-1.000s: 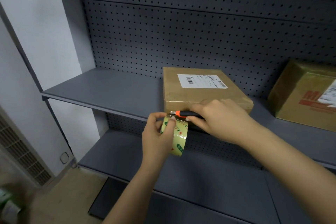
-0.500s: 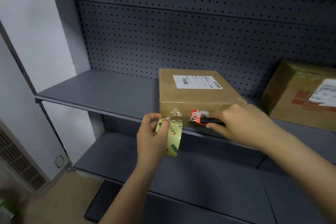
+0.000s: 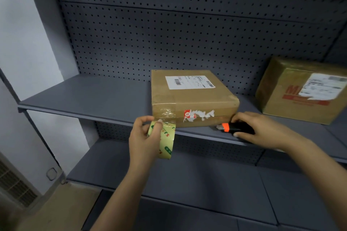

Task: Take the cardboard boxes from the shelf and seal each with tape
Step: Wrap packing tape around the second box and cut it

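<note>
Since 0.5 s ago: right hand [image 3: 262,131] has slid rightward along the front face of the cardboard box [image 3: 191,99] and now sits at the box's front-right corner, low on the shelf [image 3: 84,97]. I read its fingers as curled round a utility knife [image 3: 234,128], black body, orange end pointing left, lying just in front of the box's lower edge.

Left hand [image 3: 142,139] unchanged in place. Thumb and fingers are closed round a tape roll [image 3: 166,139], clear with green and red print. The roll hangs upright just below the shelf's front edge, its top meeting the box's lower front-left corner. A crinkled strip of clear tape [image 3: 167,113] covers that corner of the front face directly above the roll.

Box lies flat on the shelf, shipping label [image 3: 189,81] on top, torn red-and-white sticker on the front face between the two hands.

Second cardboard box [image 3: 281,95] stands on the same shelf, well apart to the right, untouched.
</note>
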Motion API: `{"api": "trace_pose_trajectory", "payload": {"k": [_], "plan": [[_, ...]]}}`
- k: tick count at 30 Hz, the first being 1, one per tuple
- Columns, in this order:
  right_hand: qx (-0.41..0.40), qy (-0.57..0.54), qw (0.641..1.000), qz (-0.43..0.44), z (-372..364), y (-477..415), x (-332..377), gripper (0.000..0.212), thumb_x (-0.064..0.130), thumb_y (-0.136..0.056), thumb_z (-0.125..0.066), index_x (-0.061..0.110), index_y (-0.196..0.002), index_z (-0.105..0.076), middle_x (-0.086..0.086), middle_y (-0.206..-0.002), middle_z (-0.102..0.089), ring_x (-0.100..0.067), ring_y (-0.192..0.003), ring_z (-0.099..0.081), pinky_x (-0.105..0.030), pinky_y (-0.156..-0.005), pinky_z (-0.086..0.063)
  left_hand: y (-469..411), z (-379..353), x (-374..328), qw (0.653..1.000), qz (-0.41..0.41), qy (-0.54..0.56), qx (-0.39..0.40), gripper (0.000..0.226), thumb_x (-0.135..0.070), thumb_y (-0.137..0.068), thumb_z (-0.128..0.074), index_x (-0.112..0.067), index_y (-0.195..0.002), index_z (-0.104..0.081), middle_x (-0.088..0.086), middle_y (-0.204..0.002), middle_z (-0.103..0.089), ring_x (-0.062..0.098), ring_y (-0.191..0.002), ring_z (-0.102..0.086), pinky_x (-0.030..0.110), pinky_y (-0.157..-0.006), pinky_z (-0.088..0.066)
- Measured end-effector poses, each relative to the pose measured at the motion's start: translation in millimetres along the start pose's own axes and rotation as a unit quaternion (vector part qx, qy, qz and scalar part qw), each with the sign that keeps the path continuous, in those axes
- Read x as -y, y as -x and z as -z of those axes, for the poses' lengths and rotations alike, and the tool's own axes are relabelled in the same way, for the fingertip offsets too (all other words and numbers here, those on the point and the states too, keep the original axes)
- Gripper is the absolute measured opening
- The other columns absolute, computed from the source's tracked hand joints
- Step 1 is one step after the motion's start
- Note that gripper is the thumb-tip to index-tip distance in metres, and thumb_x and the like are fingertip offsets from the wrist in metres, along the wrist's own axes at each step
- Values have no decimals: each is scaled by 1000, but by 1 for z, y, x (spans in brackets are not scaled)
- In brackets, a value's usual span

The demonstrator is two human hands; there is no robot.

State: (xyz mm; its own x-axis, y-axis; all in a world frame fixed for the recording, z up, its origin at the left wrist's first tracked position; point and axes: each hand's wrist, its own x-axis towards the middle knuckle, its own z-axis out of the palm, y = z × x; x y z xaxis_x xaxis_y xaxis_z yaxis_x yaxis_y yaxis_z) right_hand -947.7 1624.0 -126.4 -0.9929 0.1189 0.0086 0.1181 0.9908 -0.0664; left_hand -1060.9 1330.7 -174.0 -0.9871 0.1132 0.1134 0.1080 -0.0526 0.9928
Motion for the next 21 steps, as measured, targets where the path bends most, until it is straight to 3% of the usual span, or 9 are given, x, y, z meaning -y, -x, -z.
{"api": "trace_pose_trajectory", "payload": {"k": [4,9,12,16,21], "plan": [[8,-15,1000,-16,-1,0,-6,27,49,-89,-63,40,-113,-54,15,-103,-52,-8,-99,-53,-31,-86,-47,1,-1,0,1000,4,-2,-3,9,-26,-94,-62,-21,-100,-58,-7,-62,-67,5,-56,-63,22,-45,-48],[-59,-16,998,-21,-1,-1,7,39,54,-81,-69,30,-110,-59,12,-104,-54,-10,-97,-53,-32,-83,-49,0,-2,0,1000,4,-4,-13,10,-26,-94,-63,-20,-101,-58,-5,-66,-68,11,-63,-65,26,-51,-49],[-141,-41,989,24,-1,-2,29,26,49,-83,-67,27,-97,-63,11,-96,-57,-10,-89,-54,-35,-76,-51,0,-2,0,1000,5,-5,-13,10,-26,-94,-63,-21,-101,-58,-7,-64,-68,15,-65,-66,29,-54,-51],[-258,-81,955,123,0,-26,75,14,32,-90,-66,19,-95,-67,7,-93,-57,-14,-90,-53,-29,-75,-46,0,0,0,1000,0,-11,-12,10,-26,-93,-64,-20,-99,-58,-13,-62,-67,13,-64,-66,41,-63,-54],[-276,-108,931,213,-5,-76,133,26,30,-93,-63,13,-113,-66,2,-113,-60,-18,-109,-52,-31,-95,-44,3,1,-3,1000,-2,4,1,14,-26,-94,-64,-16,-102,-58,-17,-62,-66,2,-58,-62,36,-62,-51]]}}
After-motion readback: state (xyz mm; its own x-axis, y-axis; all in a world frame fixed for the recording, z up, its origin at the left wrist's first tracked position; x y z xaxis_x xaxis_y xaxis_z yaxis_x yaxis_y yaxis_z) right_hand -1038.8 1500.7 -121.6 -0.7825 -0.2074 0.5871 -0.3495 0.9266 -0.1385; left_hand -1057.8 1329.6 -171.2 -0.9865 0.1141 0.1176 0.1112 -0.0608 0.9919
